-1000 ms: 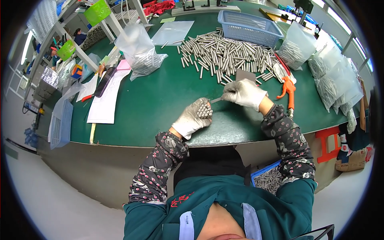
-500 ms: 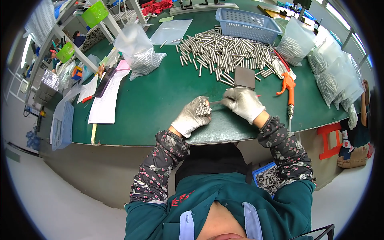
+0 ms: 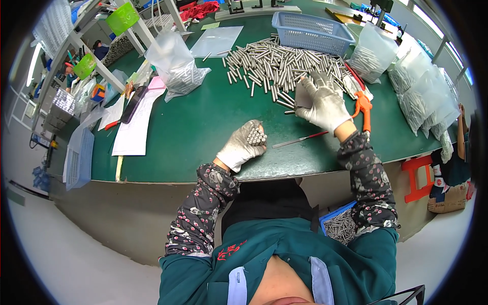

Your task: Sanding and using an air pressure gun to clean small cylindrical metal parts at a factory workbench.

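My left hand (image 3: pixel 241 146), in a whitish work glove, is closed round a bundle of short metal pins (image 3: pixel 256 136), their round ends facing up, above the near part of the bench. My right hand (image 3: pixel 324 104), gloved too, is at the near edge of a heap of loose metal pins (image 3: pixel 279 63). Its thumb and fingers are around a flat dark grey block (image 3: pixel 303 95), which the hand partly covers. On the bench between my hands lies a slim file-like tool (image 3: pixel 300 140) with a red handle.
A blue plastic basket (image 3: pixel 312 33) stands behind the heap. Clear bags of pins (image 3: pixel 422 96) sit at the right, another bag (image 3: pixel 178 71) at the left. An orange air gun (image 3: pixel 363 107) lies right of my right hand. Papers (image 3: pixel 133 132) lie at left.
My right hand has moved from the slim tool up and right onto the grey block. The slim tool now lies lower on the bench. My left hand still holds the pins.
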A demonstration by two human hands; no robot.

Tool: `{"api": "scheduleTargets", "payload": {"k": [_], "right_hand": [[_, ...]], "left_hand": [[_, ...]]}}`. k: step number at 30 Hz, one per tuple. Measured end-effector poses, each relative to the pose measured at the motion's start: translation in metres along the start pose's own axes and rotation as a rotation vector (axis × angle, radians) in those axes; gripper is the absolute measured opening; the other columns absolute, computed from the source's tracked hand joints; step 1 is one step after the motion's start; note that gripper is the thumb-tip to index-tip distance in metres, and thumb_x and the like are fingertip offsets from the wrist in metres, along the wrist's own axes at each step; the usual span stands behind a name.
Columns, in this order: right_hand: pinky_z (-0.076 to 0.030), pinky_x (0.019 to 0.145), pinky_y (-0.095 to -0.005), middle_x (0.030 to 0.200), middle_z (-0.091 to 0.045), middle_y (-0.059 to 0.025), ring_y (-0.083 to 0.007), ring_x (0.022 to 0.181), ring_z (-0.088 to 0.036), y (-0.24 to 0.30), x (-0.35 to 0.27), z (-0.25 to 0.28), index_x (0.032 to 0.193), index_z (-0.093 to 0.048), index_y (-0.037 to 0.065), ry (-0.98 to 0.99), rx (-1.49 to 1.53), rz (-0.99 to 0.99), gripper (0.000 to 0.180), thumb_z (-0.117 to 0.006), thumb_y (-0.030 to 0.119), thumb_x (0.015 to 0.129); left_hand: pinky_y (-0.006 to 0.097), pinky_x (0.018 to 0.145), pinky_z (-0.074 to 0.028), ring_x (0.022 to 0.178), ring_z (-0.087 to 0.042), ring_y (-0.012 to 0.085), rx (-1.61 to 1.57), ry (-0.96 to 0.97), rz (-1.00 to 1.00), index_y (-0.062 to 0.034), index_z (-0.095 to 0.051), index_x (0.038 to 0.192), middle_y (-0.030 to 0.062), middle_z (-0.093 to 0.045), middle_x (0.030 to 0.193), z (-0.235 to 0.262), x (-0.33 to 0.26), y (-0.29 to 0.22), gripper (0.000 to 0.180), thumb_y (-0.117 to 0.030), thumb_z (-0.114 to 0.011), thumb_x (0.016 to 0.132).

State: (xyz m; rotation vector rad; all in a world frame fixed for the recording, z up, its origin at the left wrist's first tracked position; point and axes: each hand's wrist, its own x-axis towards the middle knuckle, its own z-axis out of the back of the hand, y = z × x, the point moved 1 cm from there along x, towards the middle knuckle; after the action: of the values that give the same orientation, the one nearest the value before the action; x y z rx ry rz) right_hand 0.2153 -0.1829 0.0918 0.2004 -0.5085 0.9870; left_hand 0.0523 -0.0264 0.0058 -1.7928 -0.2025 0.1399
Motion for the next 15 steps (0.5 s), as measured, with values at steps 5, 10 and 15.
{"api": "scheduleTargets", "payload": {"k": [5,10,15], "right_hand": [[-0.032,0.095,-0.0493,0.131,-0.035,-0.0195,-0.0346,0.121,-0.035,-0.004,0.006,-0.016,0.129,-0.039,0.016,0.338,-0.046,-0.222,0.081,-0.065,0.051,0.061],[-0.042,0.083,-0.0425,0.103,-0.054,-0.0146,-0.0314,0.099,-0.053,-0.005,0.008,-0.021,0.116,-0.049,0.013,0.329,0.046,-0.247,0.068,-0.066,0.047,0.061],[-0.042,0.077,-0.0423,0.092,-0.055,-0.0158,-0.0322,0.090,-0.053,0.017,-0.006,0.010,0.106,-0.054,0.008,0.107,0.207,-0.064,0.061,-0.066,0.044,0.058]], "left_hand": [[0.023,0.070,-0.044,0.075,-0.052,0.0122,-0.009,0.004,-0.008,-0.0046,-0.044,0.108,0.0000,-0.050,0.080,0.000,0.000,0.000,0.051,0.012,-0.065,0.064],[0.024,0.070,-0.044,0.076,-0.052,0.0123,-0.026,0.022,-0.010,-0.0049,-0.044,0.108,-0.0001,-0.050,0.081,-0.001,0.000,-0.001,0.051,0.012,-0.065,0.064],[0.024,0.070,-0.044,0.076,-0.052,0.0126,-0.032,-0.023,0.005,-0.0051,-0.044,0.107,-0.0001,-0.049,0.082,0.000,-0.002,-0.001,0.051,0.012,-0.065,0.064]]}}
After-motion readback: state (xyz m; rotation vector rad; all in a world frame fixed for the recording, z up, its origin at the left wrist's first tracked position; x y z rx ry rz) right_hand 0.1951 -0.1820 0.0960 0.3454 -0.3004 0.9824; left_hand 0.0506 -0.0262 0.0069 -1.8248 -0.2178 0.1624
